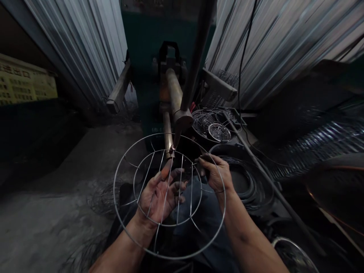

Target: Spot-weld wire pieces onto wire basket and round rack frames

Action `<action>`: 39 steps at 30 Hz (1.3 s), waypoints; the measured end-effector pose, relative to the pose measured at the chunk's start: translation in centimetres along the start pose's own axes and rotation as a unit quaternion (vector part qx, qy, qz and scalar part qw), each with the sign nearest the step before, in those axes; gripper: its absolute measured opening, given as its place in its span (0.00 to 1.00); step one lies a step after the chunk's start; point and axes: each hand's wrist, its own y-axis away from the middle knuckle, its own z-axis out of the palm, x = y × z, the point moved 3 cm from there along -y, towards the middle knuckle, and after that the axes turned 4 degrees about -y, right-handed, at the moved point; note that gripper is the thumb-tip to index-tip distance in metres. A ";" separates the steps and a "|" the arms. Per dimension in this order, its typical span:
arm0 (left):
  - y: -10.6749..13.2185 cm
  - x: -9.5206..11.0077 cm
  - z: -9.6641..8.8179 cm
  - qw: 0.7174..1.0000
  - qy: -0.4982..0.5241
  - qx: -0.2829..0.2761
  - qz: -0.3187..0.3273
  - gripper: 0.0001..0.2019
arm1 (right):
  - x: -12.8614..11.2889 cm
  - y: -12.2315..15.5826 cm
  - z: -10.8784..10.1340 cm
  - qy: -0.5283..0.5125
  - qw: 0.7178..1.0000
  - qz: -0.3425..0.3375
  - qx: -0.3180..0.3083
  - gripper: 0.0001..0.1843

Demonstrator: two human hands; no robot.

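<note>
A round wire rack (pixel 117 222), with a large outer ring, a smaller inner ring and several straight cross wires, tilts in front of me. My left hand (pixel 160 197) is palm up behind the cross wires, fingers curled, its thumb against a small orange piece (pixel 166 171) that points at the machine's lower rod tip. My right hand (pixel 217 170) pinches a short wire end at the inner ring's right side. The cross wires meet the tip of the lower brass-coloured rod (pixel 167 132), under the thick upper rod (pixel 176 91). The exact contact is too dark to tell.
A green machine (pixel 142 34) stands ahead. A bin of wire pieces (pixel 203 121) and a coil of wire (pixel 250 185) are at right, near a long bar (pixel 264 170). More wire rings lie on the floor at left. A yellow crate (pixel 25 83) is far left.
</note>
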 end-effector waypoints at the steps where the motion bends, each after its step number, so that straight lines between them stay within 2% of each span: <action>1: 0.1 0.0 -0.1 1.000 -0.006 0.005 -0.004 0.25 | 0.3 0.1 -0.1 -0.003 1.000 -0.002 0.004 0.12; 11: -0.3 -1.4 -0.5 0.999 -0.046 0.019 0.023 0.27 | 1.9 0.2 -0.2 0.006 0.998 0.002 0.062 0.15; 16: 0.5 0.1 -0.3 0.999 -0.028 0.022 0.038 0.25 | 1.6 -0.1 2.0 -0.003 1.000 -0.004 0.027 0.14; 22: 0.6 1.4 -1.5 0.995 -0.020 0.032 0.088 0.22 | 1.9 -1.6 5.1 0.005 1.000 -0.016 0.020 0.12; 29: 0.1 2.1 -2.7 0.995 -0.021 0.022 0.098 0.24 | 1.4 -2.9 5.7 0.092 0.988 -0.114 -0.042 0.07; 34: -0.3 2.5 -2.8 0.995 -0.003 0.020 0.099 0.23 | 0.9 -3.6 6.2 0.104 0.983 -0.137 -0.071 0.06; 39: 0.0 2.5 -2.2 0.994 0.024 0.028 0.100 0.22 | 0.8 -4.0 6.5 0.112 0.981 -0.126 -0.093 0.06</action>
